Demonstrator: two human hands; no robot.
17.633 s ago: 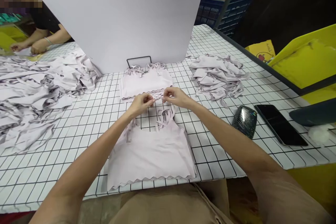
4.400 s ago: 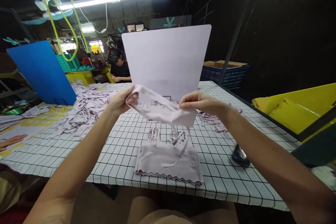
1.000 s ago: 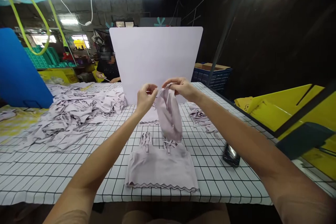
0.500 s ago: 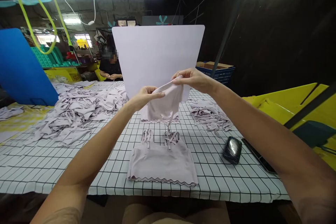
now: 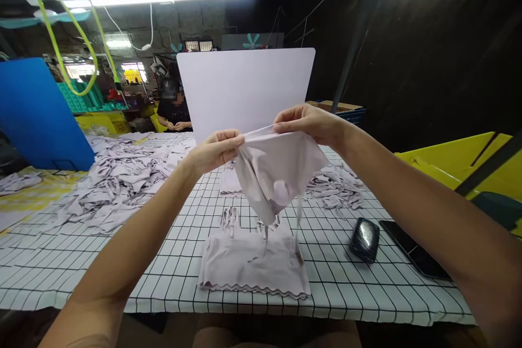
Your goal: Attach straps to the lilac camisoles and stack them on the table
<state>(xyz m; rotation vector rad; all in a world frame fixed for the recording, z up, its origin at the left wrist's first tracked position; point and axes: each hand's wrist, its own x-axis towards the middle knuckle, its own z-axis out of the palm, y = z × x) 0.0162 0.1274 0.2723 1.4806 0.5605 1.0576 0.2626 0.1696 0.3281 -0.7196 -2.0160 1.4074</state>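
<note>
Between my two hands a pale pinkish-grey camisole top (image 5: 285,160) hangs in the air, its edge stretched sideways and its thin straps dangling below. My left hand (image 5: 218,149) pinches one end of that edge, thumb on top. Farther along, my right hand (image 5: 312,122) pinches it between thumb and fingers. Below, a neat stack of matching camisole tops (image 5: 253,266) lies flat near the table's front edge, wavy hems toward me. The hanging camisole hides part of the stack's straps.
Loose garments (image 5: 122,179) lie heaped on the left, with a smaller pile (image 5: 336,187) to the right. A white board (image 5: 247,84) stands behind my hands. A black packet (image 5: 365,239) and a phone (image 5: 416,250) rest at right. A co-worker (image 5: 175,109) sits beyond the table.
The camisole has spread wider and hangs lower, its straps now over the stack. My left hand has moved slightly left and my right hand slightly right.
</note>
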